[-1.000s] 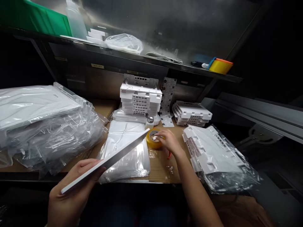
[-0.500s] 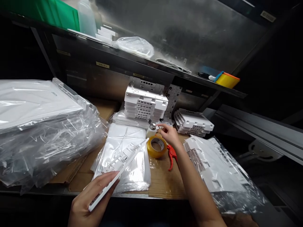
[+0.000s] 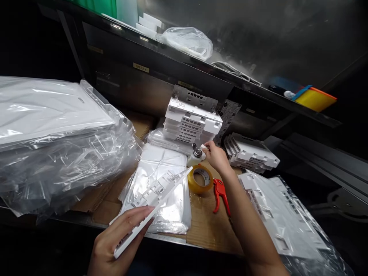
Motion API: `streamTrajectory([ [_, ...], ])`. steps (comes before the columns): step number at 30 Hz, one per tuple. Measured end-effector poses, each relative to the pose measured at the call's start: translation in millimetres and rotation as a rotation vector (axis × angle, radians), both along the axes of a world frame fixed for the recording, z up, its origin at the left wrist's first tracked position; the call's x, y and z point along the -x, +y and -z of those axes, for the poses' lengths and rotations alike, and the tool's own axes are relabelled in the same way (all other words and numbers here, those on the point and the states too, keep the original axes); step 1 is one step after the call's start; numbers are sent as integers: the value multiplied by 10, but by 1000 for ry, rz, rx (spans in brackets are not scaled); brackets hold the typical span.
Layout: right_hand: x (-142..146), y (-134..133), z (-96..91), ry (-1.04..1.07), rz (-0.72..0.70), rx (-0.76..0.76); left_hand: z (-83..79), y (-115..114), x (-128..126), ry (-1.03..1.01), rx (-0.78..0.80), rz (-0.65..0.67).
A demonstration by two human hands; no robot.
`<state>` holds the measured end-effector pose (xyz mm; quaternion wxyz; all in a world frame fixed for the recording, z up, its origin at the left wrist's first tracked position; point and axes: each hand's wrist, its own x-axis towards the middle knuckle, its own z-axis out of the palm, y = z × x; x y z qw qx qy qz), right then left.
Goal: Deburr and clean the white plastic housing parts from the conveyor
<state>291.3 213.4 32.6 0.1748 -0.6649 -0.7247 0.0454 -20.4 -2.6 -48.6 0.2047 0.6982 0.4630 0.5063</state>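
White slotted panel [image 3: 171,193] slants, pinched by the left hand [image 3: 116,238] (the right hand [image 3: 217,156] pinches something white [image 3: 203,147] beside the bottle [image 3: 193,158]).

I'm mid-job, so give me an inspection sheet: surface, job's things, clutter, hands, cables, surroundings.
Surface: brown cardboard sheet on the bench.
Job's things: thin white slotted plastic panel, held tilted; small white item beside a white bottle with metal top, lid raised.
Clutter: translucent yellow tape roll, red plastic hand tool, flat pile of clear plastic bags.
Hands: left hand grips the panel; right hand at the small white item, grip unclear.
Cables: pale looped bundle on the dark metal shelf; cannot tell whether it is cable.
Surroundings: shelf behind also bears a crumpled clear plastic bag.
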Motion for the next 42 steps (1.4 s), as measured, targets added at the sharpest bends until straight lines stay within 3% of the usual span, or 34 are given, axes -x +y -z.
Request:
streamTrajectory([
  [9,129,26,18,-213,-76,-3,-39,-16,-39,-24,41,-5],
  [17,167,9,-65,-97,-73,-22,-36,-14,-78,-42,38,-26],
  [19,183,-127,-120,-12,-55,-65,-33,-13,-78,-42,48,-27],
  [22,301,-578,-198,163,-75,-116,-39,-20,-96,-41,39,-26],
  [25,567,-1205,-206,541,-272,-131,-63,-43,-154,-40,-2,-34],
  [29,938,-1788,-111,661,-433,-188,-91,-88,-237,-26,-93,-62],
  [35,1040,-1896,-30,673,-315,-311,-105,-114,-237,24,-145,-19],
  [40,1054,-1941,-57,652,-423,-301,-126,-124,-249,18,-166,-23],
  [42,1042,-1938,-61,661,-378,-319,-139,-130,-272,-5,-179,-46],
])
